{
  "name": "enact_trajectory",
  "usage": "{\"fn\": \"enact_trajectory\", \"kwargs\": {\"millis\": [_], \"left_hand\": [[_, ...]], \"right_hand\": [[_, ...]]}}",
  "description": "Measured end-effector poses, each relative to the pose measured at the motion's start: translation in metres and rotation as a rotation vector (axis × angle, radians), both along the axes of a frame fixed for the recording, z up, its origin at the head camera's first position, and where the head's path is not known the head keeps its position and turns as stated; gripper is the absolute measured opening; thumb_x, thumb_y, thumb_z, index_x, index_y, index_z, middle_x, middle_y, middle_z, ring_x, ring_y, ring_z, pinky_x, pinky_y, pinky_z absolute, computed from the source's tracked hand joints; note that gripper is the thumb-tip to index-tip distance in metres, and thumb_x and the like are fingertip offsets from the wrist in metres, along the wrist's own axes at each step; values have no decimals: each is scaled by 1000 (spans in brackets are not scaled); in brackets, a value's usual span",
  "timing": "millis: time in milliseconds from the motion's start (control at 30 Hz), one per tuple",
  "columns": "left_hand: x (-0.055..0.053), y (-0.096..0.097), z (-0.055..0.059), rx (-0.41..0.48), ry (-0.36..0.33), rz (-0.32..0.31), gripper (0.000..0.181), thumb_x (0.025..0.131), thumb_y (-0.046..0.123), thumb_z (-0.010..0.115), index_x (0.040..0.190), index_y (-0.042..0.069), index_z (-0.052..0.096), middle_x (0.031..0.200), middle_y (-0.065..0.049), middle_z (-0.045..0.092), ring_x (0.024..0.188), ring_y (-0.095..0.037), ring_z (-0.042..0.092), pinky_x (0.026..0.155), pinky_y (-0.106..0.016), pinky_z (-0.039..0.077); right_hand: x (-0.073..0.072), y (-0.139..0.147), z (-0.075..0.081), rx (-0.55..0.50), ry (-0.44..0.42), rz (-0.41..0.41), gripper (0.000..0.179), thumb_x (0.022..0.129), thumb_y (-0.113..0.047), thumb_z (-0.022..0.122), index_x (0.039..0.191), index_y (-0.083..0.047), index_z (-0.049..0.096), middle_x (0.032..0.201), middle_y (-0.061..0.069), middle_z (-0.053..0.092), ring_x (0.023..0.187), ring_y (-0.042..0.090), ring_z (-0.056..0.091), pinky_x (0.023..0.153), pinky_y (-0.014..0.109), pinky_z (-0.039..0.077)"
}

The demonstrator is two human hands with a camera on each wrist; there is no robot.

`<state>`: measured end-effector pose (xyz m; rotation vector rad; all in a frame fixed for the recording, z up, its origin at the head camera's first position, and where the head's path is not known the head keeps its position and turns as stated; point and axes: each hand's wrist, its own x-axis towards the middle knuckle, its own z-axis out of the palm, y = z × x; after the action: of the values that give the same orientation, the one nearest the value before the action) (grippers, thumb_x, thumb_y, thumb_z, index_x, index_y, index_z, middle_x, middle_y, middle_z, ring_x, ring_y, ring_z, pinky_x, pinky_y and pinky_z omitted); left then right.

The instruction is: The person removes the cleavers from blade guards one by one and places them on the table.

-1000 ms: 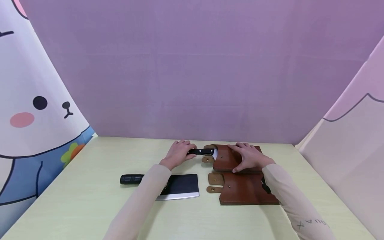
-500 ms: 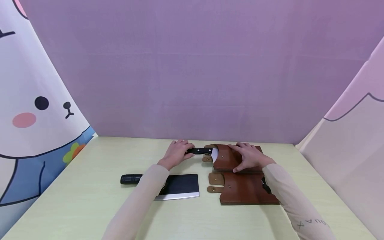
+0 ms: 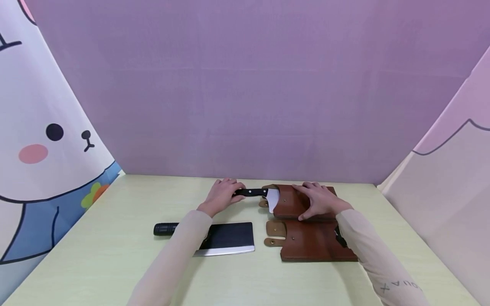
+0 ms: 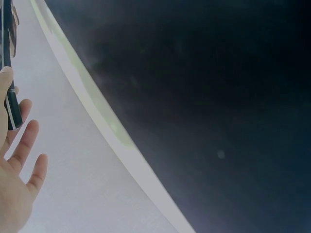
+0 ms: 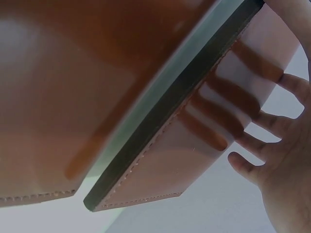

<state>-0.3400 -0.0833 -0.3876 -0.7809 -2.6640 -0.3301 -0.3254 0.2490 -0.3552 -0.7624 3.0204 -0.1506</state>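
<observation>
In the head view, my left hand point(image 3: 222, 196) pinches the black riveted handle of a cleaver point(image 3: 254, 192). Part of its wide, bright blade shows at the mouth of a brown leather sheath point(image 3: 287, 203); the remainder is hidden inside. My right hand point(image 3: 319, 199) holds that sheath across its width, thumb at the near edge and fingers at the far edge. The left wrist view shows the left hand point(image 4: 17, 194) with thumb and finger on the dark handle point(image 4: 13, 114), other fingers spread. In the right wrist view, fingertips of the right hand point(image 5: 286, 155) touch the sheath's edge.
A second brown sheath point(image 3: 314, 244) lies just in front, its strap point(image 3: 273, 242) pointing left. Beneath my left forearm lies another cleaver point(image 3: 233, 236) with a black handle point(image 3: 164, 229). The pale table point(image 3: 115, 263) ends at a purple backdrop point(image 3: 245, 106).
My left hand has moved slightly left with the cleaver. More of the blade shows outside the sheath. The right hand stays almost in place on the sheath.
</observation>
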Motion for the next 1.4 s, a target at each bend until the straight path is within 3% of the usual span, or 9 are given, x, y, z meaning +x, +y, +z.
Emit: {"fn": "enact_trajectory", "kwargs": {"millis": [633, 1400], "left_hand": [[-3, -10, -3, 27, -12, 7, 30, 85, 39, 61, 110, 23, 63, 101, 2, 61, 96, -19, 53, 81, -43, 41], [-1, -22, 7, 33, -9, 10, 29, 84, 36, 63, 109, 22, 63, 109, 0, 62, 102, -23, 54, 84, -45, 41]], "right_hand": [[3, 4, 3, 6, 1, 0, 101, 60, -52, 78, 142, -17, 33, 138, 22, 37, 124, 45, 33, 97, 64, 25], [-1, 8, 1, -7, 1, 1, 100, 59, -53, 78, 141, -17, 34, 136, 21, 38, 124, 42, 32, 98, 65, 23]]}}
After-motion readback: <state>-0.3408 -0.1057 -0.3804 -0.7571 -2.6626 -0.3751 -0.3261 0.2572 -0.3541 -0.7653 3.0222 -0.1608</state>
